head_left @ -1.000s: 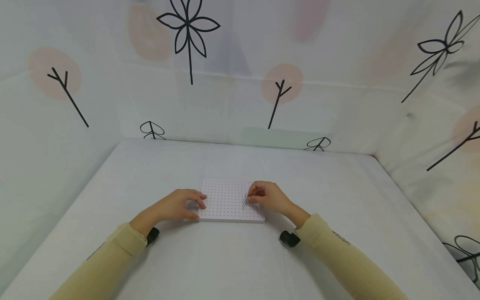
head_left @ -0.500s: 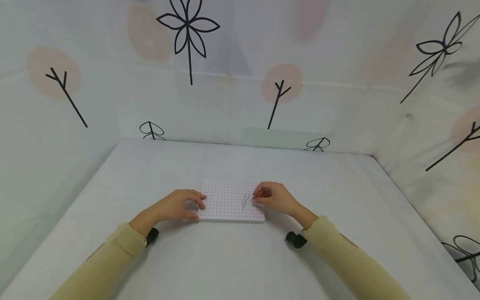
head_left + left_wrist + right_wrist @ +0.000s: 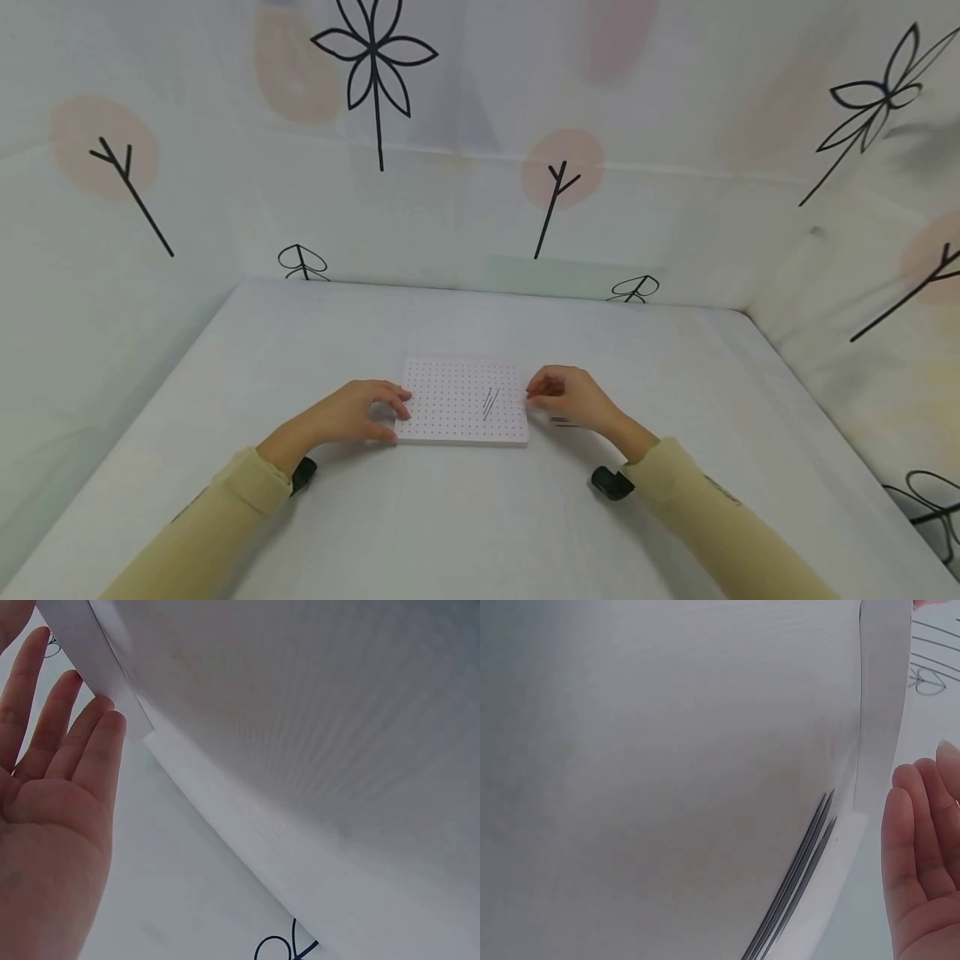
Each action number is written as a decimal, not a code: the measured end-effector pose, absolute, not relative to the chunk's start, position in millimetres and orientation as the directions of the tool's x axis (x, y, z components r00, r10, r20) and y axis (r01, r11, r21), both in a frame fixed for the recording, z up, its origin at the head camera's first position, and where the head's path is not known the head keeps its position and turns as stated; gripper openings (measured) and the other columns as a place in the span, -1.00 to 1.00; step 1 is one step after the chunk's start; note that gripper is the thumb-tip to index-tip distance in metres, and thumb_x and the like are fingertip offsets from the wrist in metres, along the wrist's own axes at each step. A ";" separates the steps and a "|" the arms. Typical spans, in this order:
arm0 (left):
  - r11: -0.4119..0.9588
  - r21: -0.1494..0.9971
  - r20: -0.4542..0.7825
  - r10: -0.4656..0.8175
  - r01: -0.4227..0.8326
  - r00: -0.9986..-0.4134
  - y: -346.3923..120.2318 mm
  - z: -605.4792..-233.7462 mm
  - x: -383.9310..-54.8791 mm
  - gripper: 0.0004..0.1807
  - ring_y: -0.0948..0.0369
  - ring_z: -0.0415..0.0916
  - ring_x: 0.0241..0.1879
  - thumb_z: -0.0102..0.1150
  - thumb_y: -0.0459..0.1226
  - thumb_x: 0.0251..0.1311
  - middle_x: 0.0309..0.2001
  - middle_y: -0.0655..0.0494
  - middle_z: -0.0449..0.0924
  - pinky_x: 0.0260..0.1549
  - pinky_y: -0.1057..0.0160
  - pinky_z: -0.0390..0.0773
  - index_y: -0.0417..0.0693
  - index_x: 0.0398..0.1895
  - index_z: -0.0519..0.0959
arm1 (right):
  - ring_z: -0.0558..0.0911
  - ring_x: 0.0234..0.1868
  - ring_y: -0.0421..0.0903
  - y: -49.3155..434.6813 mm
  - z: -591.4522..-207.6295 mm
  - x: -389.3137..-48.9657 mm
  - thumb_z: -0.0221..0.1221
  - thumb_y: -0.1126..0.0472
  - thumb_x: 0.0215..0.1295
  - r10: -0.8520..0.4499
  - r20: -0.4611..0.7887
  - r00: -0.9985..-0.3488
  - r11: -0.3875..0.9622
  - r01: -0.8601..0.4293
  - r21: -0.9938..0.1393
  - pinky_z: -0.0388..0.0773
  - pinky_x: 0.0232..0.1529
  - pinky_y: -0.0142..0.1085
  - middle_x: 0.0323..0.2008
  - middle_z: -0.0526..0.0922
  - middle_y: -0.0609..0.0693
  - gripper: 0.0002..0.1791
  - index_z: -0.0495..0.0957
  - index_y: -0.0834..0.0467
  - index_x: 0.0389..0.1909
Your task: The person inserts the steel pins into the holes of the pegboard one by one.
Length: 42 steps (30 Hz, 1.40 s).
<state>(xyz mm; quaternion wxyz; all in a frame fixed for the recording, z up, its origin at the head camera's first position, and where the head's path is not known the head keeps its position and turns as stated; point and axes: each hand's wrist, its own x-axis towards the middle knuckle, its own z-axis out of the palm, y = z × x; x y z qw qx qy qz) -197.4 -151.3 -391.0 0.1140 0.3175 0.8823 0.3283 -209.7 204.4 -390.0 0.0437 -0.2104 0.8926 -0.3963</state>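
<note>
A white pegboard (image 3: 442,408) with rows of small holes lies flat on the table. Several thin dark rods (image 3: 491,403) rise from its right half at a slant in the head view; they also show as lines (image 3: 936,645) beyond the board's edge in the right wrist view. My left hand (image 3: 348,412) rests at the board's left side, relaxed fingers touching its edge (image 3: 112,675) and the thumb by the near corner. Beside the right edge, my right hand (image 3: 573,400) has loosely bent fingers with nothing visible in them. Loose dark rods (image 3: 791,881) lie on the table under it.
The table (image 3: 450,517) has a white cover. Patterned white cloth (image 3: 465,208) stands behind it and along both sides. A dark wrist camera (image 3: 611,483) sits below each wrist.
My right hand has drawn away from the standing rods, rightward past the board's edge, uncovering the rods and part of the loose ones on the table. My left hand has stayed in place.
</note>
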 end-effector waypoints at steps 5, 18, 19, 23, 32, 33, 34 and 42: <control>0.584 0.649 0.007 0.636 0.487 -0.772 -152.0 -392.0 -197.9 -0.75 -0.02 0.31 0.19 0.42 -0.30 -0.10 0.10 0.04 0.50 0.16 -0.08 0.24 0.08 -0.29 0.63 | 0.59 -0.30 -0.15 211.3 -390.4 -208.8 0.28 0.38 0.09 -0.397 0.088 -0.914 0.608 -0.334 -0.720 0.55 -0.20 -0.29 -0.35 0.63 -0.08 -0.88 0.58 0.15 -0.36; 0.586 0.647 0.005 0.636 0.488 -0.772 -151.9 -391.0 -197.0 -0.75 -0.03 0.31 0.19 0.41 -0.31 -0.09 0.10 0.03 0.49 0.16 -0.08 0.24 0.08 -0.28 0.64 | 0.58 -0.28 -0.12 227.7 -391.7 -206.7 0.28 0.36 0.10 -0.376 0.081 -0.923 0.623 -0.316 -0.715 0.54 -0.16 -0.26 -0.34 0.61 -0.07 -0.89 0.59 0.19 -0.34; 0.586 0.647 0.005 0.636 0.487 -0.772 -151.9 -391.0 -197.0 -0.75 -0.03 0.31 0.19 0.41 -0.31 -0.09 0.10 0.04 0.49 0.16 -0.08 0.24 0.08 -0.28 0.64 | 0.58 -0.28 -0.11 228.6 -391.9 -206.6 0.28 0.37 0.10 -0.374 0.078 -0.924 0.625 -0.313 -0.715 0.54 -0.16 -0.25 -0.34 0.61 -0.07 -0.89 0.59 0.20 -0.34; 0.586 0.644 0.007 0.638 0.492 -0.770 -151.8 -391.2 -197.1 -0.75 -0.03 0.31 0.19 0.41 -0.31 -0.09 0.11 0.04 0.49 0.16 -0.09 0.24 0.08 -0.28 0.64 | 0.57 -0.28 -0.11 232.2 -392.5 -206.1 0.27 0.36 0.11 -0.365 0.066 -0.929 0.638 -0.301 -0.708 0.54 -0.16 -0.23 -0.35 0.61 -0.07 -0.90 0.59 0.20 -0.33; 0.588 0.637 0.010 0.640 0.498 -0.768 -152.1 -391.0 -196.7 -0.75 -0.02 0.31 0.19 0.41 -0.30 -0.09 0.11 0.04 0.49 0.16 -0.08 0.24 0.08 -0.28 0.63 | 0.56 -0.30 -0.11 241.7 -393.9 -208.1 0.28 0.33 0.11 -0.345 0.059 -0.937 0.691 -0.296 -0.660 0.53 -0.21 -0.24 -0.37 0.59 -0.08 -0.91 0.60 0.17 -0.34; 0.588 0.638 0.010 0.640 0.497 -0.769 -152.1 -390.9 -196.7 -0.75 -0.02 0.31 0.19 0.41 -0.30 -0.09 0.11 0.04 0.49 0.16 -0.08 0.24 0.08 -0.28 0.63 | 0.55 -0.31 -0.11 243.0 -394.2 -208.8 0.28 0.33 0.11 -0.346 0.058 -0.936 0.695 -0.298 -0.654 0.52 -0.22 -0.24 -0.37 0.59 -0.08 -0.91 0.60 0.17 -0.35; 0.588 0.638 0.009 0.640 0.497 -0.769 -152.1 -390.9 -196.7 -0.75 -0.02 0.31 0.19 0.41 -0.30 -0.08 0.11 0.04 0.49 0.16 -0.08 0.24 0.08 -0.28 0.63 | 0.55 -0.31 -0.11 244.2 -394.7 -209.5 0.28 0.32 0.11 -0.347 0.056 -0.936 0.701 -0.298 -0.648 0.52 -0.23 -0.24 -0.38 0.59 -0.08 -0.92 0.60 0.17 -0.35; 0.593 0.638 -0.001 0.639 0.492 -0.769 -152.3 -391.3 -196.9 -0.75 -0.03 0.29 0.20 0.41 -0.30 -0.08 0.12 0.06 0.48 0.17 -0.09 0.23 0.08 -0.27 0.63 | 0.52 -0.29 -0.11 251.7 -396.8 -213.4 0.29 0.33 0.10 -0.378 -0.014 -0.926 0.721 -0.284 -0.632 0.49 -0.20 -0.21 -0.35 0.59 -0.06 -0.91 0.61 0.18 -0.34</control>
